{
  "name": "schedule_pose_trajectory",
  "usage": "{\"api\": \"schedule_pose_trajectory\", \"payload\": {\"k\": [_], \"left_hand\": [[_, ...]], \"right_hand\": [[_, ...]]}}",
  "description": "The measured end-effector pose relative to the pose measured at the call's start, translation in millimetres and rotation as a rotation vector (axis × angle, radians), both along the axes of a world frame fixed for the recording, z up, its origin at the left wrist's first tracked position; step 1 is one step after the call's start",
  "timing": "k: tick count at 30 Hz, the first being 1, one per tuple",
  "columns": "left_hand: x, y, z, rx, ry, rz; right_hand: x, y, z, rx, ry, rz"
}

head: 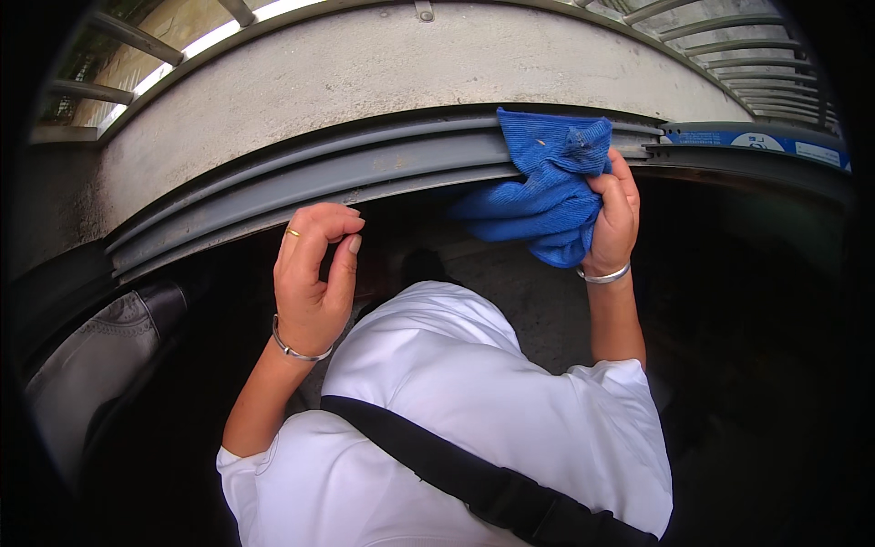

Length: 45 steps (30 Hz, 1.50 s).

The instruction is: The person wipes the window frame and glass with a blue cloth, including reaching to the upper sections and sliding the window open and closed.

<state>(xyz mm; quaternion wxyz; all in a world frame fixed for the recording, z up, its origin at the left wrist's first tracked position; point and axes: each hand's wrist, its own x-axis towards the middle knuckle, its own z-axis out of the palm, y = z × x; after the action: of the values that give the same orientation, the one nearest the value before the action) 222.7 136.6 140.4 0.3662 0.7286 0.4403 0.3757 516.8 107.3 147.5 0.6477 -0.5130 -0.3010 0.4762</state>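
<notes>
A blue ribbed cloth (pixel 547 184) is bunched in my right hand (pixel 615 212). Its upper part lies over the grey metal window track (pixel 437 152), while the rest hangs down on my side of the sill. My right fingertips are partly hidden behind the fabric. My left hand (pixel 316 267), with a ring and a bangle, is raised just in front of the track's near edge. Its fingers are curled and apart from the thumb, holding nothing. Brownish dirt marks show on the track between the two hands.
Beyond the track lies a rough concrete ledge (pixel 410 68), bounded by metal railing bars (pixel 738 48). A window sash (pixel 759 142) with a blue printed label stands at the right end. Lace-edged curtain fabric (pixel 116 335) hangs at the left.
</notes>
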Motion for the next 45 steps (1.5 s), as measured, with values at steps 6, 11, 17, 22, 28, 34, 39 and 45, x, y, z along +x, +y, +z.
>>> {"api": "schedule_pose_trajectory", "payload": {"k": [6,11,17,22,28,34,39,45], "left_hand": [[42,-5,-10,-0.042,-0.038,-0.358],[80,-18,-30,-0.11,-0.018,-0.43],[111,-33,-52,-0.178,-0.024,-0.561],[137,-47,-48,-0.144,-0.065,-0.549],[164,-49,-55,-0.144,-0.049,-0.629],[167,-47,-52,-0.178,-0.051,-0.726],[156,-38,-51,-0.115,-0.064,-0.663],[108,-23,-45,-0.088,-0.015,-0.435]], "right_hand": [[-17,-8,2,-0.074,0.195,0.027],[-25,-18,8,-0.073,0.182,0.03],[-5,-54,14,-0.041,-0.025,-0.106],[39,-92,-16,-0.093,-1.376,-0.502],[84,-144,-94,-0.766,-1.074,-0.322],[44,-108,-45,-0.171,-0.589,0.244],[36,-89,-28,-0.271,-0.601,0.47],[13,-73,-11,-0.308,-0.132,0.316]]}}
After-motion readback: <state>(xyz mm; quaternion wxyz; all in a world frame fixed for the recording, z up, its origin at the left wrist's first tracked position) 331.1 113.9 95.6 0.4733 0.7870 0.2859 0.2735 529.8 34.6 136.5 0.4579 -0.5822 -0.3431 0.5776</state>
